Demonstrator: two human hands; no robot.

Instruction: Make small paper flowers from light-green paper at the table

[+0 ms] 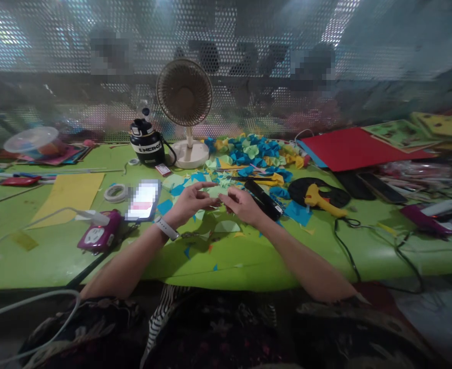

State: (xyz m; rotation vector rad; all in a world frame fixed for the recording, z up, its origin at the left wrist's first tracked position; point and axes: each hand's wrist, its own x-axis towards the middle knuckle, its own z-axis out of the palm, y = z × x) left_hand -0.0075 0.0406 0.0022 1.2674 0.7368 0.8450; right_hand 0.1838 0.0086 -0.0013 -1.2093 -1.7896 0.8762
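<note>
**Fingertip Handling of a Pale Green Paper Piece**

Position: left grip and right grip over a green worktop, facing each other, fingertips almost meeting. Left grip: index finger extended, thumb beneath it, the two apart or nearly so. Right grip: fingers curled inward toward the left grip. Clamping on any item: not determinable from this view.

Location of work piece: pale green paper piece between the grips, at the fingertips; actual contact unclear.

Layout relative to the grips:
- Just right of the right grip: black box-shaped tool.
- Further right: yellow-handled tool on a black paper cut-out.
- Just left of the left grip: blue paper scrap, then smartphone with obscured screen.
- Further left: masking tape roll.
- Beyond both grips: heap of blue, green and yellow crumpled paper.

Good practice for a piece this small: contact at the fingertips only, both wrists low, loose scraps and tools kept clear of the space between the grips.
</note>
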